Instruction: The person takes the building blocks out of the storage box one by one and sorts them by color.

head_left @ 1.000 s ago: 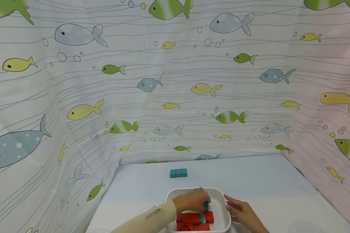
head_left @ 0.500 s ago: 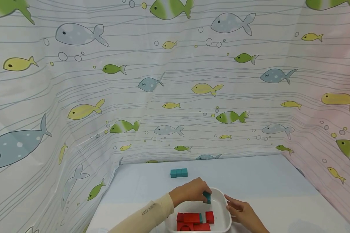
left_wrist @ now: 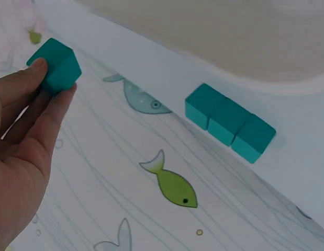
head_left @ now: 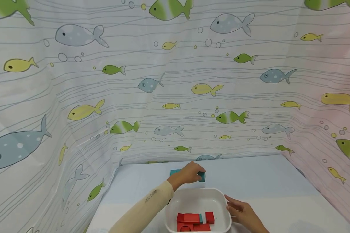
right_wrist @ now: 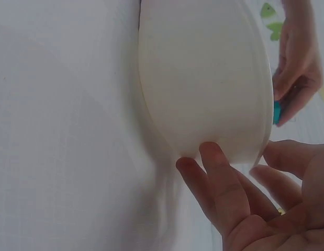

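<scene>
Head view: the left hand (head_left: 189,172) had a teal cube (head_left: 202,177) over the desk (head_left: 268,183), beyond the white tub (head_left: 195,190)! Left wrist: grip pinched its sides, ideal for something likely light, stiff. Right wrist: right hand (right_wrist: 266,226) held the tub's edge.

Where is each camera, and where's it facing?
Head: on the head, facing forward and down at the white tub; left grip, left sleeve and right grip show.
Left wrist: on that wrist, facing the held teal cube; only left grip shows.
Right wrist: on that wrist, facing the tub's side; both grips show.
Head and right wrist share the tub.
</scene>
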`<state>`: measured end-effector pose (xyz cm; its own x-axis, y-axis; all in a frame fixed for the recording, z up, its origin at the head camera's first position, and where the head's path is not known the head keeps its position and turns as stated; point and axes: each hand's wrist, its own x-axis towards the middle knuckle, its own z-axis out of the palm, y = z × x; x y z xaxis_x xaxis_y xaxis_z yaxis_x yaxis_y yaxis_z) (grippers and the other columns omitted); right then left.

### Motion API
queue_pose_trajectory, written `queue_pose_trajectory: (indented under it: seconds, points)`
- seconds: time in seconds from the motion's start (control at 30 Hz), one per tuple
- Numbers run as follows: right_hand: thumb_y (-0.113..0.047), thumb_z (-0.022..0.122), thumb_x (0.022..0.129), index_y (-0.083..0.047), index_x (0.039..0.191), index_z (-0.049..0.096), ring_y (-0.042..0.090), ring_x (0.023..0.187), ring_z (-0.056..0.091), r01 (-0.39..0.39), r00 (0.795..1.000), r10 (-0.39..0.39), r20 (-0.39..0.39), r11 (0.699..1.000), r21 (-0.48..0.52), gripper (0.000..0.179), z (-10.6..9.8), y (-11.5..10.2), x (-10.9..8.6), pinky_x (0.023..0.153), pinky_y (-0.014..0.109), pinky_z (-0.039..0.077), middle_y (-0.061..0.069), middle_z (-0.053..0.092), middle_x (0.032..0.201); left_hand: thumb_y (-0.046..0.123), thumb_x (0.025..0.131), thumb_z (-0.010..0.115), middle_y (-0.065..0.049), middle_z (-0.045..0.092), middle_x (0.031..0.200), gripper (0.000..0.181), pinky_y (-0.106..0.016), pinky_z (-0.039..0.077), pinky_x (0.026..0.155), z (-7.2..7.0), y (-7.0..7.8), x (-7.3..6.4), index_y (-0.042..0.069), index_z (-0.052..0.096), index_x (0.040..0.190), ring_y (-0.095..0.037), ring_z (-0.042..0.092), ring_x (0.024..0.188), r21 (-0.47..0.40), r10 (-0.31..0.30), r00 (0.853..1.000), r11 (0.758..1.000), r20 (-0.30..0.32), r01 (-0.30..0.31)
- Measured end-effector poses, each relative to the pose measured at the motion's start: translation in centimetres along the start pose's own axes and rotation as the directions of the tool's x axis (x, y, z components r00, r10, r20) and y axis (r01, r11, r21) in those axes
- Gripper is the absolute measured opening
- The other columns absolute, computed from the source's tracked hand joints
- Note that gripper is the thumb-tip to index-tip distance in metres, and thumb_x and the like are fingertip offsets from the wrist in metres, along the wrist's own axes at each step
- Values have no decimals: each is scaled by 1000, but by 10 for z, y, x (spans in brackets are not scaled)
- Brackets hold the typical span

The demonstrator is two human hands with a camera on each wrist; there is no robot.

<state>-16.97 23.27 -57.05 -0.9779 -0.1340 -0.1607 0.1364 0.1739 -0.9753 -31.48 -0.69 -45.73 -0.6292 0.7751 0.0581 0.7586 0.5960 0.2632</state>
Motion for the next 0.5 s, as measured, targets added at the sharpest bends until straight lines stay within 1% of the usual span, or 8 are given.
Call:
queue_pose_trajectory:
  seconds: [0.1,0.13,0.2,0.27,0.4,0.5]
  points:
    - [-30,64,95,4,146,36,38,104,65,-2,1000,2,20,999,33,67,-1,0,-2,77,46,56,34,49,134,8,86,74,3,70,111,31,-26,46,94,5,-15,7,9,72,117,-7,61,99,3,-25,1000,1000,-19,25]
    - [-29,63,95,4,146,36,38,104,65,0,1000,-1,27,999,43,66,-1,0,-2,77,47,56,34,49,134,8,86,74,2,70,110,31,-23,48,89,6,-19,9,9,72,117,-7,61,96,-11,-41,999,999,-18,41]
    - [-28,63,96,4,146,35,38,104,65,9,999,-12,41,998,61,66,-2,0,-3,77,47,56,34,49,134,7,85,75,1,71,110,31,-22,48,88,8,-27,12,8,72,116,-8,61,95,-28,-73,997,997,-23,72]
    - [-28,63,96,4,146,35,38,104,65,20,998,-24,54,997,72,65,-3,0,-3,77,47,56,34,50,133,6,85,74,0,70,112,32,-21,49,84,10,-33,14,8,71,117,-9,59,97,-50,-122,992,991,-21,121]
    - [-29,61,97,2,147,35,37,105,65,41,997,-46,70,996,74,64,-5,2,-1,77,46,56,34,50,133,6,88,71,-2,67,117,34,-25,48,88,15,-45,17,6,68,121,-12,54,100,-83,-202,979,977,-30,199]
    - [-29,60,98,2,147,35,37,106,64,47,996,-53,74,996,79,64,-5,2,-1,78,46,56,33,50,133,6,89,69,-2,66,118,34,-28,47,92,21,-53,19,6,67,122,-13,54,102,-74,-230,972,971,-46,227]
